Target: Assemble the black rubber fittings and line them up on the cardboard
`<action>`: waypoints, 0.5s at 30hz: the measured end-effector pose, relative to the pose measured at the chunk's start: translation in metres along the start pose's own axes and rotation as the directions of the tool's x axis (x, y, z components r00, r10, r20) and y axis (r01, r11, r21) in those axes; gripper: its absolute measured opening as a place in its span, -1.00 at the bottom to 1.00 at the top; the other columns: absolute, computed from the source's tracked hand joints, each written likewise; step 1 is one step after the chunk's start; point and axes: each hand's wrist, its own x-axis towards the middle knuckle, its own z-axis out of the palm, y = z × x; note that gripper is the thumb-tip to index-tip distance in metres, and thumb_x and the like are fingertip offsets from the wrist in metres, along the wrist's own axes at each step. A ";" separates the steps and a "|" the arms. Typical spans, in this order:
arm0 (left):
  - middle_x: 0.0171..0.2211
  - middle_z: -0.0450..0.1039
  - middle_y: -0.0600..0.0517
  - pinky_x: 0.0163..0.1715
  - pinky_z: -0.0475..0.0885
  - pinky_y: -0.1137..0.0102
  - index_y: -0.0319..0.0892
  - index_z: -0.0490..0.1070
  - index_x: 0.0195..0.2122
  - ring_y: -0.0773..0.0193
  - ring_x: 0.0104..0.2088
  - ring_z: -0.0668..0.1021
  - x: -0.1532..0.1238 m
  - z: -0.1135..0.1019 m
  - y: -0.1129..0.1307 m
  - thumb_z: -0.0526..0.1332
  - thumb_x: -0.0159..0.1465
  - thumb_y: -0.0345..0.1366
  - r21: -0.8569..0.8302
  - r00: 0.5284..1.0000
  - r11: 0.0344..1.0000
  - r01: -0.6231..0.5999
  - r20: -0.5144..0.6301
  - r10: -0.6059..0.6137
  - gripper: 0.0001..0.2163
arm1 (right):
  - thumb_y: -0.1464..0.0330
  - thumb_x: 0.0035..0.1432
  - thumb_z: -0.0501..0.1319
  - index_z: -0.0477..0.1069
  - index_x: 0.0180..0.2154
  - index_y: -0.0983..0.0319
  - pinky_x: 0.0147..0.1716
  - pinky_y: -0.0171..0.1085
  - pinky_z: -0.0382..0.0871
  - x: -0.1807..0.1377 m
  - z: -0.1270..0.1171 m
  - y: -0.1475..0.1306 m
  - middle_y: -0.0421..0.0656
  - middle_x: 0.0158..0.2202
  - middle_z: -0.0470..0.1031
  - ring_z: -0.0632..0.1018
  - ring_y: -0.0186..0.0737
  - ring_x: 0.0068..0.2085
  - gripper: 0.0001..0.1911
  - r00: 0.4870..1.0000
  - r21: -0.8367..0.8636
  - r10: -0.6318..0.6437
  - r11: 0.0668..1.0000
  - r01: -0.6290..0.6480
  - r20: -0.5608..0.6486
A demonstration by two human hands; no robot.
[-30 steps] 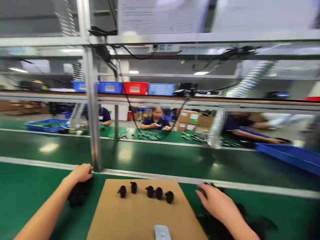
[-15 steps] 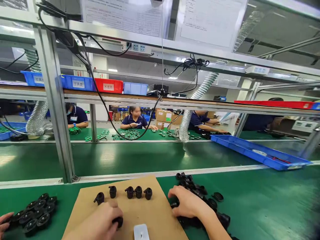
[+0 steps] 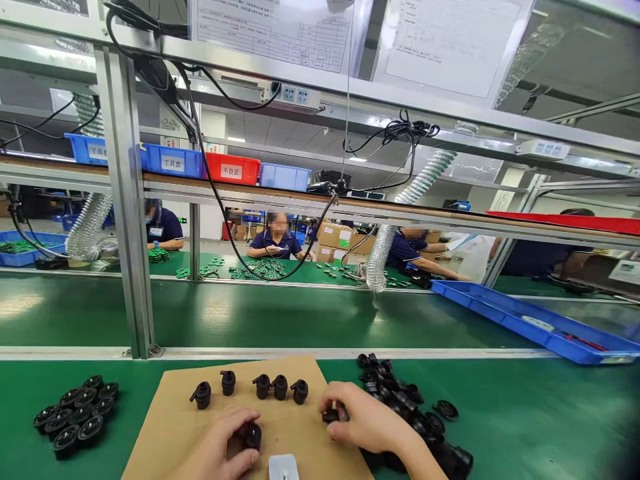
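Left hand [image 3: 223, 443] pinches black round part [image 3: 251, 435] on cardboard sheet [image 3: 165, 427]; right hand [image 3: 363, 423] pinches small black piece [image 3: 331, 416] at sheet's right edge. Risk: piece slipping into black parts pile [image 3: 400, 400] just right of that grip. Row of five upright parts [image 3: 253, 387] just beyond fingers, knockable. White block [image 3: 283, 467] between wrists. Open room: sheet centre only.
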 end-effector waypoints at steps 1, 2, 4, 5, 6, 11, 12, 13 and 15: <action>0.16 0.67 -0.14 0.29 0.50 -0.02 0.08 0.62 0.18 -0.21 0.20 0.62 0.001 0.000 0.002 0.46 0.19 -0.21 -0.015 1.000 1.000 0.002 -0.006 -0.003 -0.51 | 0.53 -0.01 0.41 0.69 -0.14 0.14 -0.30 -0.32 0.38 0.002 0.005 -0.007 -0.22 -0.15 0.64 0.59 -0.17 -0.25 -0.65 0.999 0.034 -0.034 0.999 0.033 0.023; 0.08 0.68 -0.12 0.23 0.52 0.01 0.06 0.63 0.13 -0.18 0.13 0.64 0.002 0.000 0.005 0.46 0.18 -0.24 -0.023 1.000 1.000 0.009 -0.006 -0.009 -0.55 | 0.52 -0.02 0.43 0.69 -0.16 0.14 -0.33 -0.34 0.35 0.005 0.011 -0.013 -0.24 -0.17 0.63 0.57 -0.21 -0.28 -0.66 0.997 0.061 -0.062 0.996 0.060 0.039; -0.04 0.67 -0.10 0.13 0.51 0.07 -0.01 0.63 0.03 -0.12 0.02 0.63 0.004 -0.001 0.013 0.45 0.15 -0.30 -0.022 1.000 0.999 0.026 0.010 -0.026 -0.62 | 0.53 -0.04 0.46 0.69 -0.18 0.13 -0.34 -0.35 0.33 0.008 0.021 -0.023 -0.26 -0.18 0.60 0.55 -0.23 -0.28 -0.66 0.993 0.089 -0.101 0.991 0.096 0.056; -0.07 0.65 -0.09 0.09 0.49 0.10 -0.04 0.61 -0.01 -0.09 -0.01 0.62 0.003 -0.002 0.017 0.44 0.14 -0.32 -0.018 0.999 0.999 0.037 0.016 -0.037 -0.64 | 0.53 -0.05 0.46 0.68 -0.19 0.12 -0.33 -0.34 0.31 0.009 0.024 -0.026 -0.27 -0.20 0.59 0.54 -0.23 -0.28 -0.66 0.993 0.089 -0.107 0.991 0.101 0.058; -0.08 0.63 -0.08 0.05 0.48 0.13 -0.06 0.59 -0.04 -0.06 -0.03 0.60 0.003 -0.002 0.021 0.43 0.13 -0.34 -0.017 0.999 0.999 0.051 0.021 -0.051 -0.66 | 0.54 -0.07 0.46 0.67 -0.21 0.12 -0.32 -0.33 0.28 0.009 0.025 -0.027 -0.27 -0.23 0.58 0.52 -0.22 -0.28 -0.66 0.993 0.083 -0.103 0.992 0.098 0.055; -0.12 0.55 -0.04 -0.06 0.45 0.22 -0.10 0.45 -0.15 0.05 -0.11 0.56 -0.002 -0.001 0.031 0.37 0.11 -0.35 -0.135 0.993 0.984 0.120 0.011 -0.120 -0.73 | 0.52 -0.12 0.46 0.60 -0.25 0.13 -0.31 -0.28 0.20 0.004 0.017 -0.021 -0.28 -0.29 0.58 0.49 -0.16 -0.25 -0.67 0.998 0.033 -0.048 0.998 0.047 0.042; -0.15 0.53 -0.02 -0.07 0.45 0.24 -0.10 0.43 -0.17 0.08 -0.13 0.55 -0.003 0.000 0.032 0.36 0.11 -0.35 -0.172 0.992 0.977 0.122 -0.001 -0.124 -0.75 | 0.52 -0.13 0.46 0.60 -0.24 0.13 -0.30 -0.28 0.21 0.003 0.015 -0.020 -0.27 -0.26 0.60 0.50 -0.15 -0.24 -0.65 0.998 0.027 -0.041 0.999 0.040 0.050; -0.18 0.51 0.00 -0.10 0.45 0.25 -0.10 0.42 -0.19 0.10 -0.16 0.54 -0.003 0.000 0.033 0.35 0.11 -0.35 -0.208 0.991 0.970 0.125 -0.015 -0.131 -0.76 | 0.51 -0.13 0.46 0.60 -0.23 0.14 -0.28 -0.27 0.22 0.003 0.013 -0.019 -0.26 -0.23 0.62 0.51 -0.14 -0.23 -0.65 0.998 0.023 -0.038 0.999 0.037 0.058; -0.24 0.47 0.04 -0.14 0.43 0.27 -0.11 0.41 -0.20 0.14 -0.21 0.51 -0.002 0.002 0.035 0.35 0.12 -0.31 -0.275 0.987 0.951 0.140 -0.040 -0.157 -0.77 | 0.50 -0.10 0.45 0.63 -0.18 0.13 -0.24 -0.25 0.27 0.005 0.013 -0.020 -0.23 -0.18 0.65 0.53 -0.10 -0.20 -0.64 0.997 0.028 -0.048 0.999 0.047 0.055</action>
